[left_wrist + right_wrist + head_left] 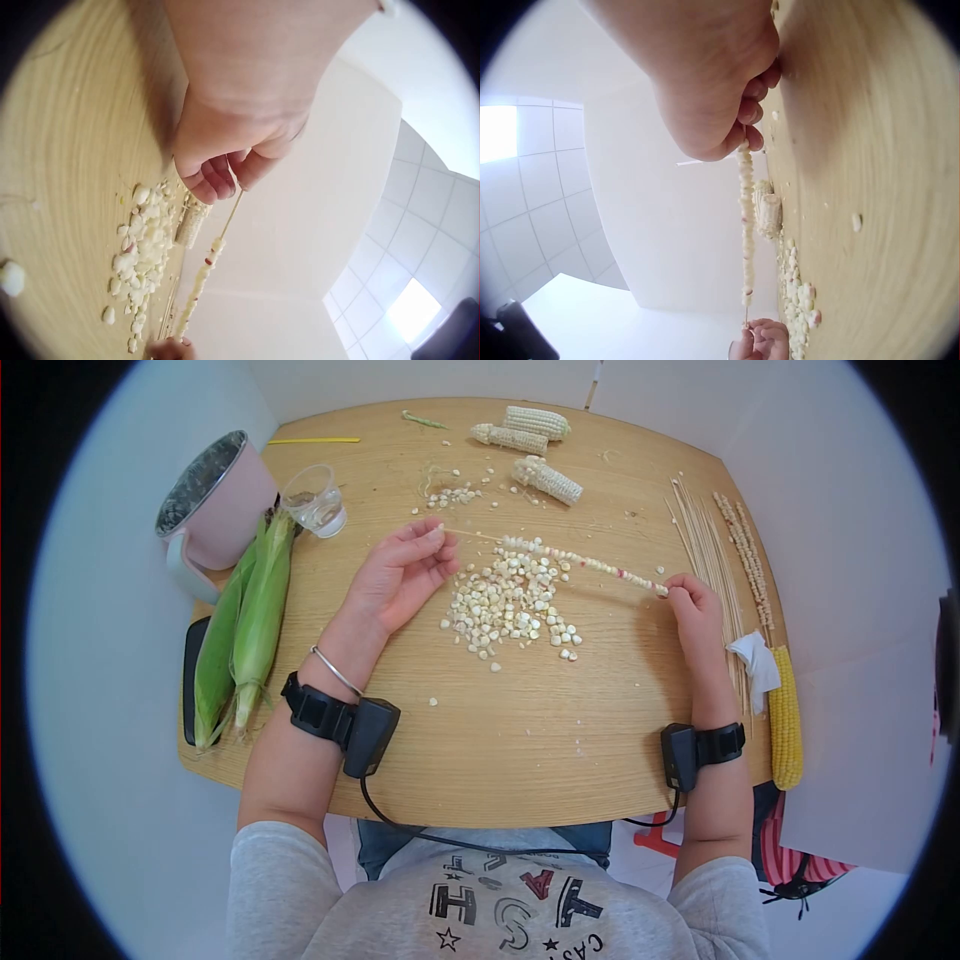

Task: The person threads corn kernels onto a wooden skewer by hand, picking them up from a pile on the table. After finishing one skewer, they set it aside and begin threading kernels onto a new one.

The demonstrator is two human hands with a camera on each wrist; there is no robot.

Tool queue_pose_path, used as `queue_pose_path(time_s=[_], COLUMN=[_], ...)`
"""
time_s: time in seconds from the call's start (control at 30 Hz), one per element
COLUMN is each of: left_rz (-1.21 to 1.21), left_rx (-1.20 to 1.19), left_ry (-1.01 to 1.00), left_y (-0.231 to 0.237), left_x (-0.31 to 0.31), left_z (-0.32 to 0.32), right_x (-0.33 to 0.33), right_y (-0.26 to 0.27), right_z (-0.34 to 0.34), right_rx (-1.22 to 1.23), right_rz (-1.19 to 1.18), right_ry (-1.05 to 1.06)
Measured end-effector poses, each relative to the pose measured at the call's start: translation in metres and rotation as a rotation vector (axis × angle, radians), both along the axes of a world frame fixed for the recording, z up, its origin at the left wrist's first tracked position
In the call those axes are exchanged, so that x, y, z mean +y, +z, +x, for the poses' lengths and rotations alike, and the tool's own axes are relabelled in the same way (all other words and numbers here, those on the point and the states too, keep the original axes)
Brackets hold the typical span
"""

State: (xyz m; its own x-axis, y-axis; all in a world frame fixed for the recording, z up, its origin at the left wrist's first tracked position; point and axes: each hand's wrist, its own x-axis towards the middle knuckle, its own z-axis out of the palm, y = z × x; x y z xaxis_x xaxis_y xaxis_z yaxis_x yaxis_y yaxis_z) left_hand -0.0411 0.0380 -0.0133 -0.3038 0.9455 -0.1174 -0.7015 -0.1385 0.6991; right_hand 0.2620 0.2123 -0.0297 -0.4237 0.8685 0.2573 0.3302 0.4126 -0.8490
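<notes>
My left hand (405, 572) pinches the bare end of a thin wooden skewer (480, 536) between thumb and fingertip. My right hand (697, 622) is closed on the opposite end, thumb against the curled fingers. The skewer is held up over the wooden table (500, 750), sloping down toward my right, with a row of threaded corn kernels (600, 566), mostly white and a few reddish, reaching my right fingers.

Below it lies a pile of loose kernels (500, 605). Beyond that are 3 pale corn cobs (547, 479), partly stripped, with a smaller scatter of kernels (455, 495) beside them. To my left stand a pink pot (232, 495) and a clear cup (315, 505), near 2 corn ears in green husk (262, 615). To my right are bare skewers (712, 565), 2 filled skewers (745, 550), a white tissue (757, 662) and a yellow corn ear (786, 725).
</notes>
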Motion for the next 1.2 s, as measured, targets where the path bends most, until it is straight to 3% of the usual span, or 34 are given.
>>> queue_pose_path(time_s=[0.37,0.77,1.07,1.2], left_rz=[0.053,-0.047,-0.068,-0.149], left_rx=[0.038,0.134,0.213,0.426], left_ry=[-0.083,-0.140,-0.079,0.045], left_y=[0.000,0.005,0.007,0.012], left_x=[0.001,-0.001,-0.001,-0.002], left_z=[0.002,0.018,0.020,0.020], right_x=[-0.007,-0.017,-0.018,-0.016], right_y=[0.008,0.013,0.013,0.017], right_z=[-0.002,-0.008,-0.007,-0.007], right_rx=[0.003,0.010,0.007,0.117], right_rz=[-0.025,-0.035,-0.050,-0.192], right_ry=[0.046,0.181,0.178,0.040])
